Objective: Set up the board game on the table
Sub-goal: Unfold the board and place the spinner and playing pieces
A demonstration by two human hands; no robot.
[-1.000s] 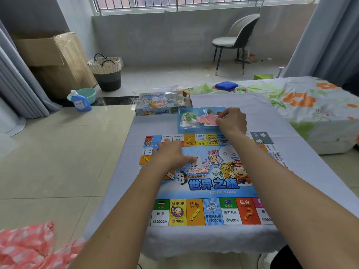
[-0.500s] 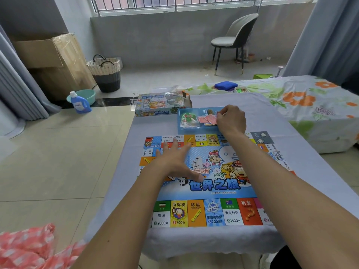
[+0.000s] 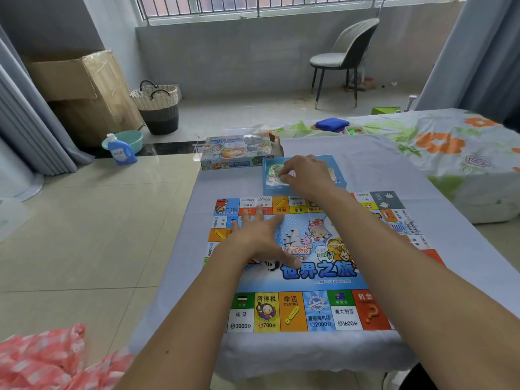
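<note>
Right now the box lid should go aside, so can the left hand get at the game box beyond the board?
Probably yes: the left hand lies flat on the board, and nothing stands between it and the game box.

bright multicoloured game board (image 3: 304, 277), blue tray (image 3: 336, 164), pale lavender tablecloth (image 3: 351, 153).

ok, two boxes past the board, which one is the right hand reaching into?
The open blue tray, directly beyond the game board. The right hand is over it, fingers curled into its contents. The printed game box sits further left, untouched.
</note>
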